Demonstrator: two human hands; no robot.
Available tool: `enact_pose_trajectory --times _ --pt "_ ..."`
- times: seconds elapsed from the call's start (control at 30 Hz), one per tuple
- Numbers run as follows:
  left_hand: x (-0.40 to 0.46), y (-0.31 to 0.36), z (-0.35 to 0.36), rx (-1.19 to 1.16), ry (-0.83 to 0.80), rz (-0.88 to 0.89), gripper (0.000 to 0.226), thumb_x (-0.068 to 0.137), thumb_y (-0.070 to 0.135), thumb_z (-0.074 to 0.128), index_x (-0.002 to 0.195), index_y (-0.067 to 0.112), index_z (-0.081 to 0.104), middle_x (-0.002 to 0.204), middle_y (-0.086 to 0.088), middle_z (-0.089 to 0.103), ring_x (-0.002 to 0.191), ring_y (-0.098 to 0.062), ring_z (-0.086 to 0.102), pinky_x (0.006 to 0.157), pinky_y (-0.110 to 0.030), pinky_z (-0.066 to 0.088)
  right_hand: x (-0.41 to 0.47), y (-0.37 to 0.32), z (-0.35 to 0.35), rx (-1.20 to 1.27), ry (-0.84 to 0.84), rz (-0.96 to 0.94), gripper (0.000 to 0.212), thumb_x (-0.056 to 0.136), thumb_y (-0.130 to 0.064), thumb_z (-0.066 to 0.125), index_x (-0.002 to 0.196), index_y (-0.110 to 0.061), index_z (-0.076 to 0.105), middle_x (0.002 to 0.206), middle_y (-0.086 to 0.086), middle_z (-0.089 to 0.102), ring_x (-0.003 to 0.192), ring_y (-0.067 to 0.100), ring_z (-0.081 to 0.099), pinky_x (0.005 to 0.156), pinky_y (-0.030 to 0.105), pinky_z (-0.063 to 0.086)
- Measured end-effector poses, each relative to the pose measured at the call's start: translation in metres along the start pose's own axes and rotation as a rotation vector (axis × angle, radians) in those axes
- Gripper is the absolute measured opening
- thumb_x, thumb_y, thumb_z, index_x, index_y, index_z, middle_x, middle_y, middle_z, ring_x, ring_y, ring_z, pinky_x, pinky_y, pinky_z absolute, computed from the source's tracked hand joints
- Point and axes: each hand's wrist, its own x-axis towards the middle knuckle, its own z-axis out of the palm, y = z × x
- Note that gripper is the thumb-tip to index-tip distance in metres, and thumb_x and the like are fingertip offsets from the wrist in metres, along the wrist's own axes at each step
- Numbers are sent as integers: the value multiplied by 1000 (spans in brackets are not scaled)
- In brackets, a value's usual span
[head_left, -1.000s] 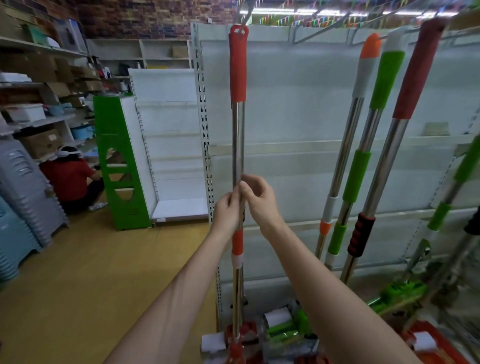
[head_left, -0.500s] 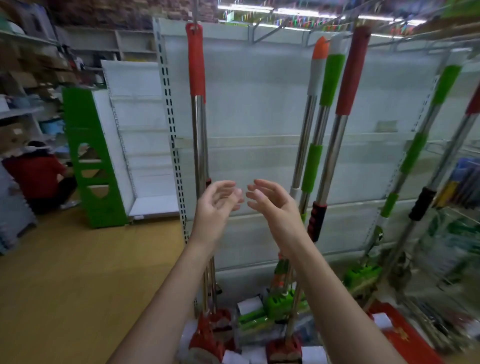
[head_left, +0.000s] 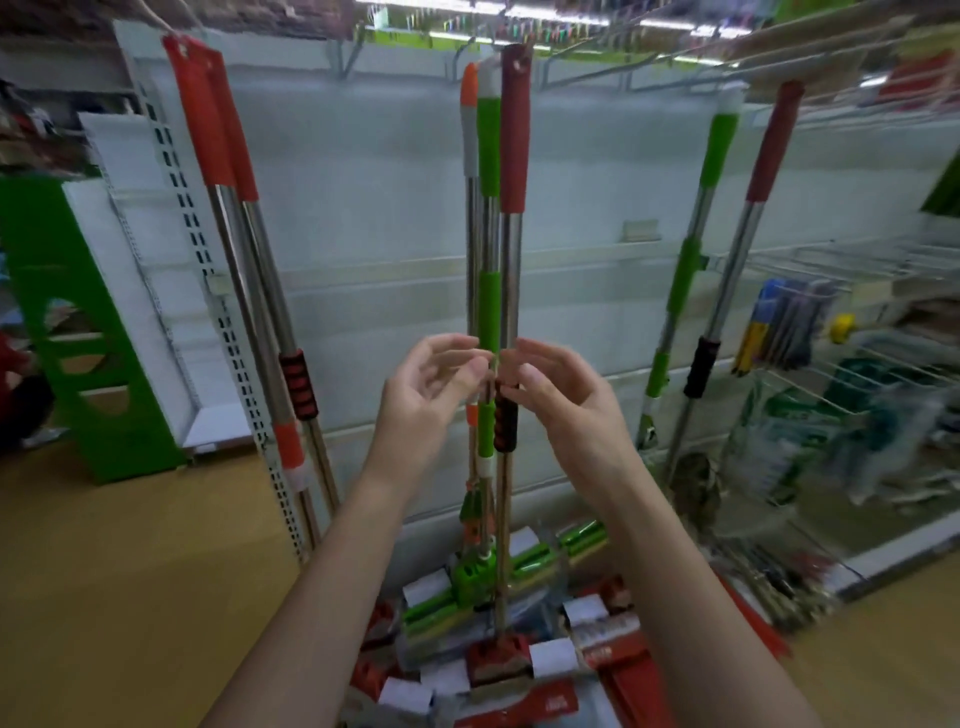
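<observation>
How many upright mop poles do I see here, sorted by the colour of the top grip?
Steel poles, bright red top grip: 2
Orange-and-grey top grip: 1
Green top grip: 2
Dark red top grip: 2
Total: 7

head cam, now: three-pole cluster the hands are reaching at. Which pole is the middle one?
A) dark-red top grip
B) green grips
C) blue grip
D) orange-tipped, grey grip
B: the green-grip pole stands between the orange-tipped pole and the dark-red-grip pole, with the left hand and right hand open on either side of the cluster.
</observation>
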Motion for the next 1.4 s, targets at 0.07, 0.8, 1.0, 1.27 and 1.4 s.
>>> enact_pose_trajectory --times 0.07,0.8,1.0,1.27,1.4 --pt "0 -2 17 -15 -8 -7 15 93 11 67 108 14 67 109 -17 76 104 -30 74 96 -45 59 0 -5 -16 20 20 0 41 88 -22 70 125 -6 65 124 18 72 120 37 67 97 40 57" --pt "32 -62 266 -27 -88 -86 35 77 30 74 108 13 68 107 -8 79 109 -29 72 106 -53 51 22 -52 -287 -45 229 -15 48 87 -25 71 131 -8 62 124 13 74 121 30 68 103 44 54" --pt "62 -78 272 -11 -96 -88 20 87 24 73 106 21 69 109 -5 78 109 -26 71 105 -50 53 45 -54 -309 -89 263 -22 38 90 -22 69 127 -14 64 124 11 74 120 27 69 104 44 54" --pt "101 -101 284 -64 -105 -93 17 92 6 68 107 14 67 112 -16 75 110 -33 71 99 -44 57 79 -42 -315 -150 251 -1 34 96 -14 65 130 -11 62 125 11 73 121 24 69 100 38 55" --pt "115 -115 289 -63 -89 -99 19 91 8 70 109 12 67 112 -15 75 109 -32 71 100 -46 57 98 -31 -322 -158 236 -10 34 96 -14 64 130 -10 61 125 11 73 119 23 70 100 38 55"
